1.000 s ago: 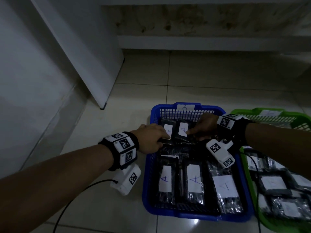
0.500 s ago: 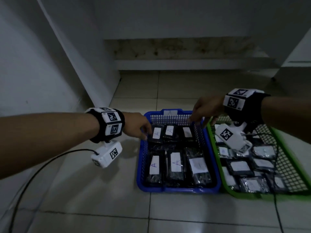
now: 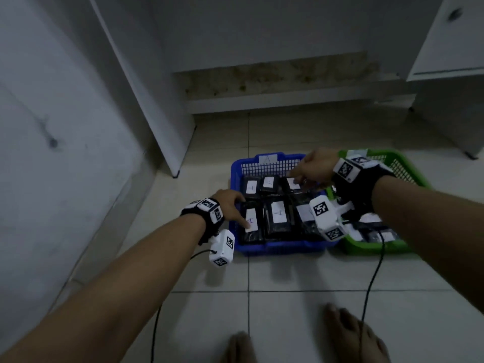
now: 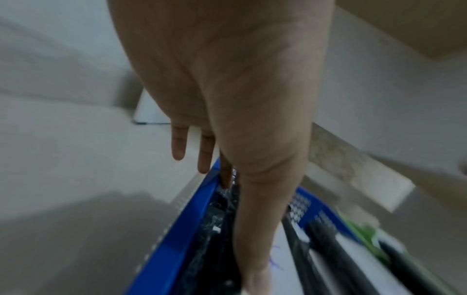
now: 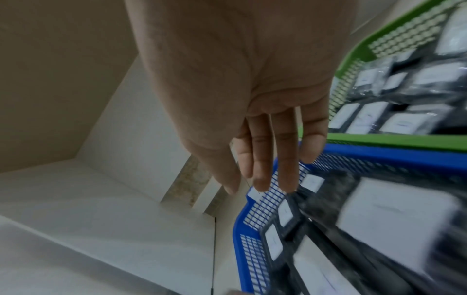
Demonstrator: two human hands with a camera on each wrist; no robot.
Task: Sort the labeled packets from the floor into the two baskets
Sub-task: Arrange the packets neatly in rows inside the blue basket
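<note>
The blue basket [image 3: 282, 248] holds several black packets with white labels marked A. My left hand [image 3: 232, 205] reaches over the basket's left rim. Its fingers are straight, and its thumb touches the label of the near-left packet [image 3: 253, 214]. In the left wrist view the fingers [image 4: 178, 143] point past the blue rim [image 4: 177, 229]. My right hand [image 3: 314, 166] hovers over the far-right packet [image 3: 291, 183] with straight fingers [image 5: 261, 159], holding nothing. The green basket [image 3: 377, 248] on the right also holds labeled packets [image 5: 399, 123].
Both baskets stand side by side on the tiled floor. A white panel [image 3: 146, 100] stands to the left and a white cabinet [image 3: 450, 48] at the back right. My bare feet [image 3: 351, 334] and a black cable [image 3: 372, 279] lie near the front.
My view has pulled back and up. The left hand moved from the far-left packets to the near-left packet. The right hand lifted off the far packets and stays above the blue basket's far right.
</note>
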